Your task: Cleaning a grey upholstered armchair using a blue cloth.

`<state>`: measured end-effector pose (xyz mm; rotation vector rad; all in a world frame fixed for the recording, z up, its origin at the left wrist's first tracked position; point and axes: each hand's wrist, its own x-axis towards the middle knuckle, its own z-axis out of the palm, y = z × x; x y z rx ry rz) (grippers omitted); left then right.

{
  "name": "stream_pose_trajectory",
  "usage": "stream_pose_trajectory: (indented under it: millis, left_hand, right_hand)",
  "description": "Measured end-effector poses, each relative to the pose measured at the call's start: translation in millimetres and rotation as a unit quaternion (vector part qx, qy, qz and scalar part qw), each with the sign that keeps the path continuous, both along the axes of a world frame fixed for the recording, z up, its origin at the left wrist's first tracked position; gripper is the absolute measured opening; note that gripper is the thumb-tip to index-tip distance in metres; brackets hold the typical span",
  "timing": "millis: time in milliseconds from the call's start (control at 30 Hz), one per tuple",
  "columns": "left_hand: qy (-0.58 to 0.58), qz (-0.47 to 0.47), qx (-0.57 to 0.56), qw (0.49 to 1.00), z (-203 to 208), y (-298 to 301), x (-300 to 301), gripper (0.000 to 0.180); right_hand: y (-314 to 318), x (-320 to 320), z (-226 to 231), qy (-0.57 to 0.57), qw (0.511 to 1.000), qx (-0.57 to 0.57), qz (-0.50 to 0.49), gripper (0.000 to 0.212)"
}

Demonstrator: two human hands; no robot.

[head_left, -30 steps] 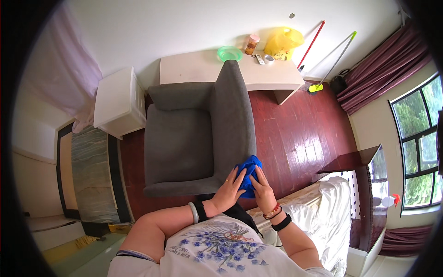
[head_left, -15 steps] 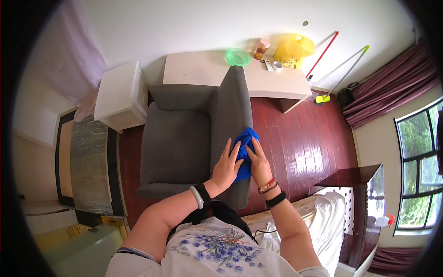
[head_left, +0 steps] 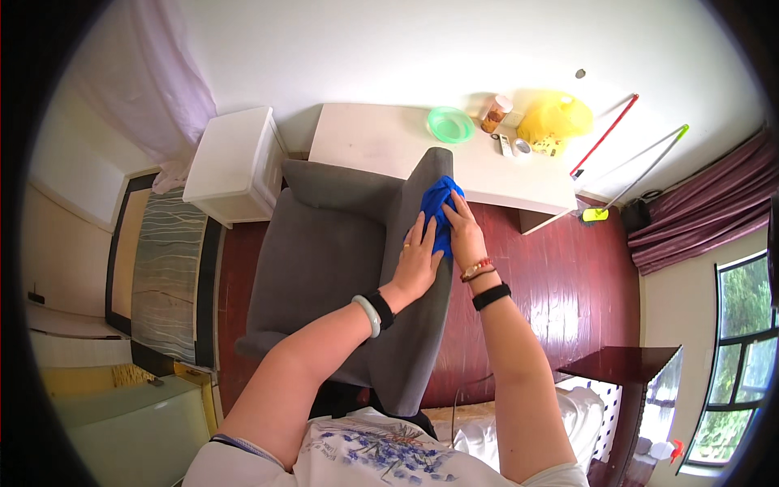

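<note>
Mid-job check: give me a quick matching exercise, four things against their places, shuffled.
1. blue cloth
2. green bowl
3. yellow bag
4. white cabinet

A. on the desk, right of the jar
B. beside the desk's left end
C. under the left hand and right hand, on the grey armchair
D. on the desk, left of the jar

Pairs: 1-C, 2-D, 3-A, 4-B
</note>
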<state>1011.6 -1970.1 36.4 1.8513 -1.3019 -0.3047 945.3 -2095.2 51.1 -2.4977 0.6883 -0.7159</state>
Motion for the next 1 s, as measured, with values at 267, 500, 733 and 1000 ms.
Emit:
stream_pose_trajectory:
  millis: [267, 500, 733, 1000]
  left_hand:
    - [0.015, 0.107, -0.012, 0.994, -16.4, -71.2, 53.4, 0.062]
    - [0.066, 0.139, 0.000, 0.988, -11.0, -103.1, 62.1, 0.058]
    - [0.046, 0.145, -0.054, 0.987, -13.5, -94.5, 63.6, 0.047]
    - [0.049, 0.114, -0.127, 0.984, -29.2, -9.7, 0.5, 0.041]
  right_hand:
    - [-61.1, 66.3, -5.5, 0.005, 1.000, -0.007, 0.020, 0.036]
    - [-93.3, 81.8, -16.0, 0.002, 1.000, 0.028, 0.009, 0.037]
    - [-77.7, 70.1, -12.5, 0.034, 0.999, -0.039, -0.012, 0.034]
    - [8.5, 0.1, -11.9, -0.013, 0.997, -0.079, -0.002, 0.032]
